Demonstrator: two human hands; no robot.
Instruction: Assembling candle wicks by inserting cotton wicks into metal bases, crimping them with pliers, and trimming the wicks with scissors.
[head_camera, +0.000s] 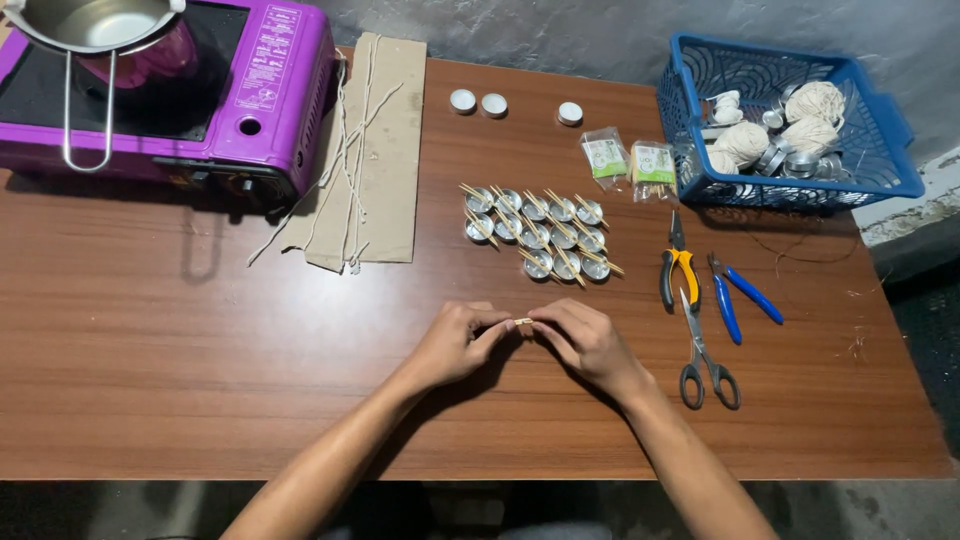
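Wood-grain brown bench (200, 380) runs up to a grey plastered wall, seen from above. Near the front middle, the left hand (455, 345) and the right hand (590, 345) meet fingertip to fingertip. Each grip is pinched narrow on a small pale wooden stick piece (523, 322), held between thumbs and forefingers just above the bench; whether it is one piece or several cannot be told.

Just beyond the hands lies a cluster of small metal cups (537, 235), each with thin wooden sticks laid across its rim. Three more round cups (492, 104), white inside, sit apart near the far edge. Right of them, two small clear packets (630, 162) with green-and-white labels lie flat, holding pale sticks, just beside a blue plastic basket (880, 130) filled with balls of cream twine and metal cups.

To the right of the hands lie yellow-handled pliers (680, 270), blue-handled pliers (735, 295) and grey scissors (705, 365). At far left stands a purple portable stove (270, 90) carrying a metal pot (95, 22), with a cardboard strip (385, 150) bearing lengths of white string beside it.
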